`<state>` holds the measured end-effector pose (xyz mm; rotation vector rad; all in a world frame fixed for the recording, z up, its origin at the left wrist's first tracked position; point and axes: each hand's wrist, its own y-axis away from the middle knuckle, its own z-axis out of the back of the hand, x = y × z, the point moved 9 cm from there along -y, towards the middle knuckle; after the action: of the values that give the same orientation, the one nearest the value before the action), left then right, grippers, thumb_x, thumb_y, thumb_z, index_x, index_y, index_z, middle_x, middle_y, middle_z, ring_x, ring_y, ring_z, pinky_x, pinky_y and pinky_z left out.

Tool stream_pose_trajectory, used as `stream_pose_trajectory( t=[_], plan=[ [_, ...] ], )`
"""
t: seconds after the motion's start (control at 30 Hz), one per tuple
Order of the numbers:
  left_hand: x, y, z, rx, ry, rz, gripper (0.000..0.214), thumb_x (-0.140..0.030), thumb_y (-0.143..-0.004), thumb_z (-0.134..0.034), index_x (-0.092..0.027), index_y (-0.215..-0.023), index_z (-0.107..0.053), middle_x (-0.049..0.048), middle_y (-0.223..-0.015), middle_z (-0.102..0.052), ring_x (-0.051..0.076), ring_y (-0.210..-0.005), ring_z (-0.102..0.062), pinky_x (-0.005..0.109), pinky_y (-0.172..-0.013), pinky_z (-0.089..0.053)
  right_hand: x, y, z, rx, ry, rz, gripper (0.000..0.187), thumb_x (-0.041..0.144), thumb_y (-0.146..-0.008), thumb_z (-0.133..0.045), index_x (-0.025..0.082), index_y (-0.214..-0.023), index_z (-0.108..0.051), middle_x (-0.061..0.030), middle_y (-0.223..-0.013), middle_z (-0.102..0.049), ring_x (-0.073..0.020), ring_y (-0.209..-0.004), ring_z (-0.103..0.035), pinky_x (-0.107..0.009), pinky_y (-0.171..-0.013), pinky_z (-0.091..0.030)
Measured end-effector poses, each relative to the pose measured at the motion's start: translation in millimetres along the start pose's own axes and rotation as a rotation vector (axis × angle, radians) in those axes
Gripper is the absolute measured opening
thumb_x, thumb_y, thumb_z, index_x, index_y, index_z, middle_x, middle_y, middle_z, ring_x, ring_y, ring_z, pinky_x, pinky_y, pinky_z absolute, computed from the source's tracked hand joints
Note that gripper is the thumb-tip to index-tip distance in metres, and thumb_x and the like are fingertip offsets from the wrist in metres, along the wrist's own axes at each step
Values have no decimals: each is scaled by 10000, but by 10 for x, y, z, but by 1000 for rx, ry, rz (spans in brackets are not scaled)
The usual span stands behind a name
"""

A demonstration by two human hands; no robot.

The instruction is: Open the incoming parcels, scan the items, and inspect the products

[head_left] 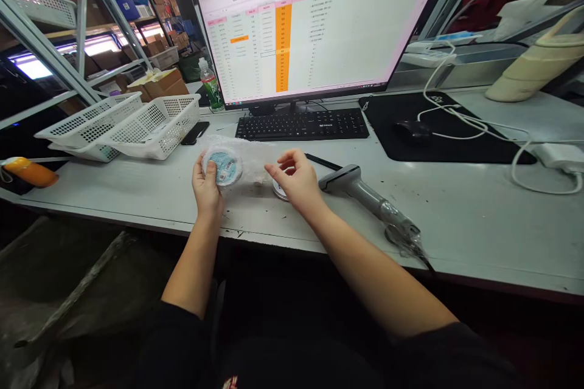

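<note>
My left hand point(208, 187) is closed around a round item with a pale blue label point(225, 168), which is wrapped in clear bubble wrap point(253, 155). The loose end of the wrap stretches right, toward my right hand point(298, 181). That hand hovers over the desk with its fingers loosely curled and the thumb apart from them; I see nothing held in it. Partly hidden beneath it lies a round silver-rimmed tin point(279, 192). Just right of my right hand, a grey handheld barcode scanner point(365, 194) rests on the desk, its handle covered in clear plastic.
A black keyboard point(301, 125) lies below the monitor point(319, 30), which shows a spreadsheet. White perforated baskets point(157, 127), a black phone point(196, 133) and a bottle point(210, 84) stand left. Rightward are a mouse point(412, 130) on a black mat point(456, 149) and white cables point(524, 129).
</note>
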<state>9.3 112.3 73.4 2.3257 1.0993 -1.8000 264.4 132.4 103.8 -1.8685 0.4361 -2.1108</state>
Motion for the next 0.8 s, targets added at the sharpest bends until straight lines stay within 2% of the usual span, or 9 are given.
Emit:
stream_pose_trajectory(
  t=[0.07, 0.13, 0.23, 0.33, 0.43, 0.5, 0.57, 0.67, 0.8],
  plan=[
    [7, 8, 23, -15, 21, 20, 589, -576, -872, -784, -293, -1356, -605, 82, -1427, -649, 235, -1286, -655, 335, -1059, -564, -68, -24, 25, -19, -32, -59, 412, 526, -734, -801, 232, -943, -603, -22, -943, -677, -174, -802, -606, -322, -722, -500],
    [14, 24, 37, -31, 51, 39, 595, -566, -863, -797, -291, -1353, -598, 84, -1435, -643, 237, -1276, -660, 337, -1053, -568, -74, -35, -33, 42, -42, -58, 360, 509, -755, -781, 226, -933, -647, -21, -901, -691, -175, -779, -608, -334, -739, -502],
    [30, 50, 40, -49, 59, 41, 631, -566, -846, -812, -270, -1357, -587, 103, -1437, -638, 248, -1263, -665, 342, -1043, -572, 28, 1, -96, 97, -31, 28, 222, 446, -818, -718, 226, -819, -688, -20, -833, -705, -174, -753, -616, -341, -747, -497],
    [22, 47, 74, -94, -3, -22, 637, -570, -871, -781, -269, -1388, -563, 111, -1478, -607, 245, -1312, -636, 340, -1077, -546, 222, 95, -93, 93, -69, 156, 179, 399, -862, -687, 235, -792, -682, -19, -829, -724, -186, -797, -655, -355, -814, -530],
    [-4, 44, 134, -166, -43, -91, 621, -556, -876, -778, -268, -1384, -567, 108, -1515, -579, 244, -1369, -597, 336, -1123, -512, 369, 216, -247, 278, -151, 243, 197, 399, -892, -677, 234, -787, -652, -40, -919, -761, -223, -970, -713, -394, -954, -551],
    [-7, 57, 138, -176, -39, -97, 619, -553, -866, -790, -266, -1374, -581, 107, -1510, -586, 249, -1372, -596, 341, -1130, -510, 334, 269, -389, 436, -218, 202, 183, 397, -904, -633, 227, -852, -676, -55, -994, -770, -242, -1060, -717, -417, -979, -566],
    [-15, 88, 110, -154, -32, -88, 605, -564, -873, -782, -276, -1371, -595, 96, -1498, -600, 251, -1369, -599, 346, -1126, -515, 189, 255, -470, 490, -251, 90, 241, 371, -898, -565, 217, -1001, -720, -75, -1114, -764, -247, -1091, -708, -414, -903, -610],
    [-56, 154, 39, -101, -43, -88, 563, -612, -914, -719, -289, -1363, -620, 77, -1459, -630, 254, -1358, -609, 353, -1108, -532, -51, 175, -480, 437, -200, -50, 381, 322, -846, -548, 223, -1174, -714, -88, -1266, -728, -219, -974, -710, -349, -701, -632],
    [-119, 211, 25, -135, -5, -104, 587, -655, -925, -681, -284, -1376, -629, 77, -1450, -642, 265, -1364, -608, 358, -1082, -558, -137, 90, -382, 315, -303, -133, 281, 339, -814, -610, 236, -1073, -570, -48, -1041, -754, -118, -622, -634, -256, -520, -520]
  ],
)
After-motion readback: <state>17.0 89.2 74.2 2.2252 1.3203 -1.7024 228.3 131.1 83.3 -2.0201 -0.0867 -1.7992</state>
